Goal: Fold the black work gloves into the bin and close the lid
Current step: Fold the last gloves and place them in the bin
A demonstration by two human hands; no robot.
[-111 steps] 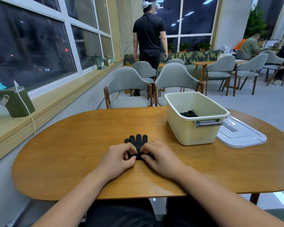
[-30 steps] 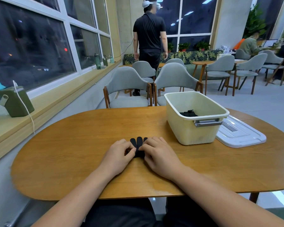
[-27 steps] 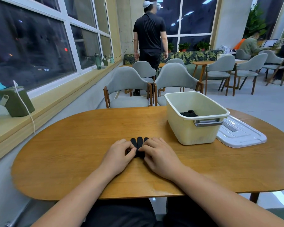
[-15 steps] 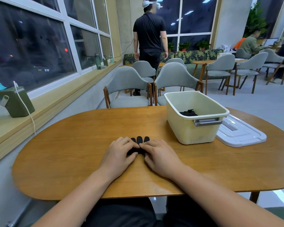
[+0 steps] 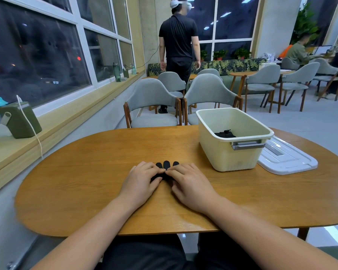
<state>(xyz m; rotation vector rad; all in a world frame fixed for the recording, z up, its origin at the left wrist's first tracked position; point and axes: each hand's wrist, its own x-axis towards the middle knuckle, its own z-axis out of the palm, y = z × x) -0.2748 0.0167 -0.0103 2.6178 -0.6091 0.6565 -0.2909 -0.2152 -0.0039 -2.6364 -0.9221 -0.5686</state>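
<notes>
Both left hand (image 5: 141, 181) and right hand (image 5: 190, 185) press flat-fingered on the black work glove (image 5: 165, 165); I should crease firmly.

The cloth glove (image 5: 165, 165) is black, the wooden table (image 5: 86, 182) brown. The plastic bin (image 5: 230, 158) is cream (flat lid (image 5: 287, 160): white).

Our left hand (image 5: 140, 181) and right hand (image 5: 189, 185) lie side by side on the wooden worktop (image 5: 82, 184), their fingers pressing down on a black glove (image 5: 166, 165) whose three fingertips poke out beyond them. To the right stands the cream bin (image 5: 232, 154), uncovered, with a second glove (image 5: 224, 134) lying inside. Its white lid (image 5: 287, 158) rests flat on the worktop just beside the bin's right side.
</notes>
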